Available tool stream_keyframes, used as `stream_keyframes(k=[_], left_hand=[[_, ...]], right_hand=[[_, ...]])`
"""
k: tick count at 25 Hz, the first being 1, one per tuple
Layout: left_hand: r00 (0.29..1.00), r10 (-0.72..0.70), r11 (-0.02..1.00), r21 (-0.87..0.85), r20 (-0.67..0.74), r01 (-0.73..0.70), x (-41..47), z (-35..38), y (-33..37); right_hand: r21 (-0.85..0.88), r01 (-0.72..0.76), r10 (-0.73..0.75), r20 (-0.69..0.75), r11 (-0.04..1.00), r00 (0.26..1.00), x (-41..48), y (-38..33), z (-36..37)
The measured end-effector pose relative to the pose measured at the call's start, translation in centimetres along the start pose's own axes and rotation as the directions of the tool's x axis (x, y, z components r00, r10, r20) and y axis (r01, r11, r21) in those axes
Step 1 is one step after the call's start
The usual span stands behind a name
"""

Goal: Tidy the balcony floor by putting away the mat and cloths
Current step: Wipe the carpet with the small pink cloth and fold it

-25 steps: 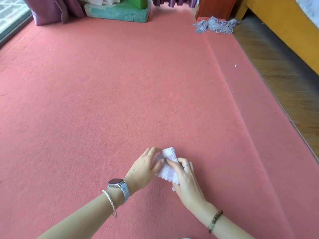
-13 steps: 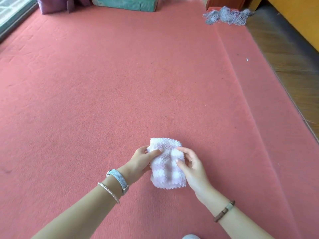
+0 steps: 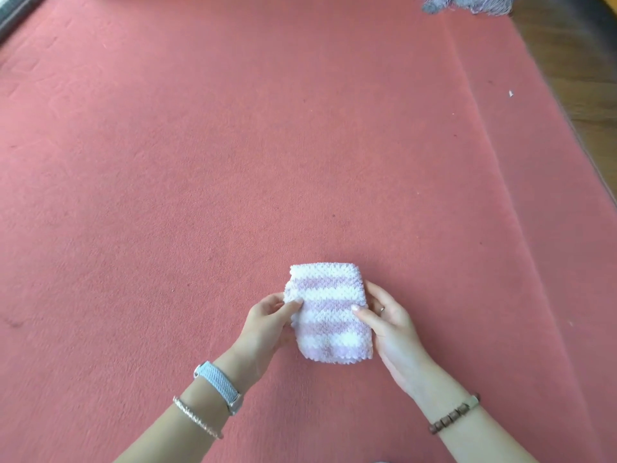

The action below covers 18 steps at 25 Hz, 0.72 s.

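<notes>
A small fluffy cloth (image 3: 329, 312) with pink and white stripes is folded into a neat rectangle and held just above the red mat (image 3: 200, 162). My left hand (image 3: 270, 325) pinches its left edge, thumb on top. Along the right edge my right hand (image 3: 387, 324) grips it, the thumb lying across the stripes. A grey stringy bundle (image 3: 467, 3), like a mop head or fringed cloth, lies at the mat's far right end, cut off by the frame's top.
The red mat covers nearly the whole floor in view, with a long crease (image 3: 494, 155) running down its right side. Brown wooden floor (image 3: 587, 71) borders it on the right. A dark window track (image 3: 13, 18) shows at the top left corner.
The cloth went from a crumpled bunch between both hands to a flat folded rectangle. The view has tilted downward, so the far furniture has left the frame.
</notes>
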<state>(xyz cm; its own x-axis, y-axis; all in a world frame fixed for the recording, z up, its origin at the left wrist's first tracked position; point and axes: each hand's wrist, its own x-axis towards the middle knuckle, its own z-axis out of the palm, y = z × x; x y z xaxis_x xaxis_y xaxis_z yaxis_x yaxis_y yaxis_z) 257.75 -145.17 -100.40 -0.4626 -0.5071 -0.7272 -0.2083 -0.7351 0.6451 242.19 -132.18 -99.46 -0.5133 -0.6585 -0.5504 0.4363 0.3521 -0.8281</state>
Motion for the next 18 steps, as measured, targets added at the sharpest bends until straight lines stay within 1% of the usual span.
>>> stream_keyframes(k=[3, 6, 9, 14, 18], left_hand=[[0.998, 0.044, 0.998, 0.038, -0.043, -0.042, 0.6, -0.6, 0.5], [0.994, 0.088, 0.995, 0.059, -0.069, -0.084, 1.4, -0.9, 1.6], [0.992, 0.104, 0.992, 0.074, -0.071, -0.099, 2.1, -1.4, 2.7], [0.993, 0.080, 0.991, 0.114, -0.092, -0.069, 2.3, -2.4, 5.6], [0.994, 0.033, 0.991, 0.131, -0.103, -0.019, -1.7, -2.7, 9.4]], right_hand=[[-0.071, 0.025, -0.025, 0.007, 0.997, 1.000, 0.8, 0.0, 0.8], [-0.065, 0.014, -0.012, 0.029, 0.998, 1.000, 1.8, -0.2, 1.8], [-0.036, -0.033, 0.035, 0.057, 0.999, 0.998, 2.6, -0.9, 3.0], [-0.016, -0.055, 0.056, 0.073, 0.998, 0.996, 3.7, -3.4, 5.1], [-0.022, -0.060, 0.061, 0.059, 0.998, 0.996, 1.3, -7.9, 7.3]])
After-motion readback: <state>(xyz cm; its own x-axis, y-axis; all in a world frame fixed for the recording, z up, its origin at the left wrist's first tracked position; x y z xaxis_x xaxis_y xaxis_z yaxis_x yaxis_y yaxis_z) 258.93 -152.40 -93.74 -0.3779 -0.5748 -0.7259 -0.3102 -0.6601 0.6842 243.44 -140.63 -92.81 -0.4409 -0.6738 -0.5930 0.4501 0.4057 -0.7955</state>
